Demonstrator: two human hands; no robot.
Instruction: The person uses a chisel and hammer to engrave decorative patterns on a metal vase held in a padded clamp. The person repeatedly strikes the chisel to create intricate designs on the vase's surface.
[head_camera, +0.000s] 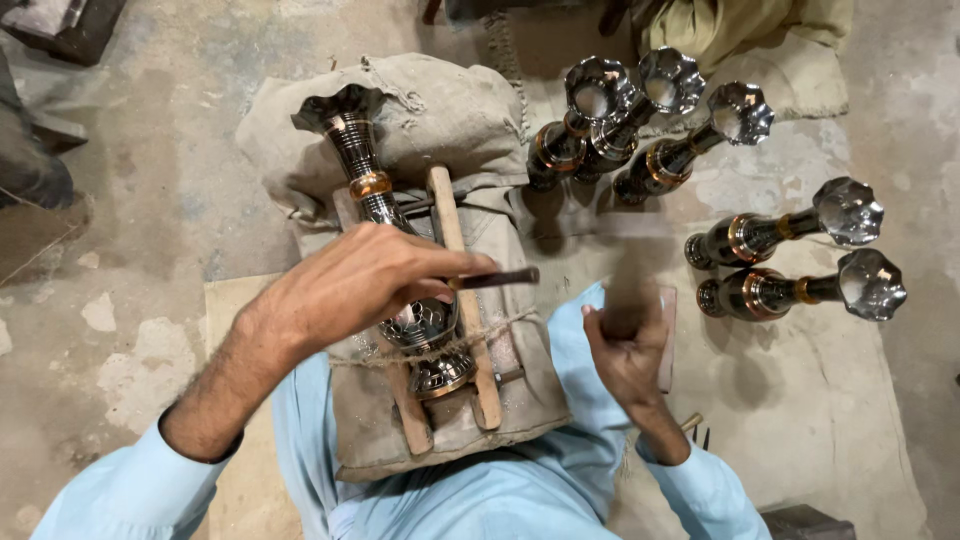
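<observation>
a burlap-covered sack (455, 120) lies on the concrete floor (150, 200) with two wooden slats (452, 240) tied on; a metal vase (385, 215) rests between them; five more vases (690, 160) lie to the right; the left hand (365, 280) pinches a dark chisel (495, 279) closed over the vase's belly; the right hand (625, 355) is clenched around a motion-blurred hammer (632, 275).

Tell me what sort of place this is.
Probably a metal craft workshop on a floor: finished flared metal vases lined up, one vase cradled on a burlap-wrapped wooden jig, left hand holding a chisel-like rod.
</observation>
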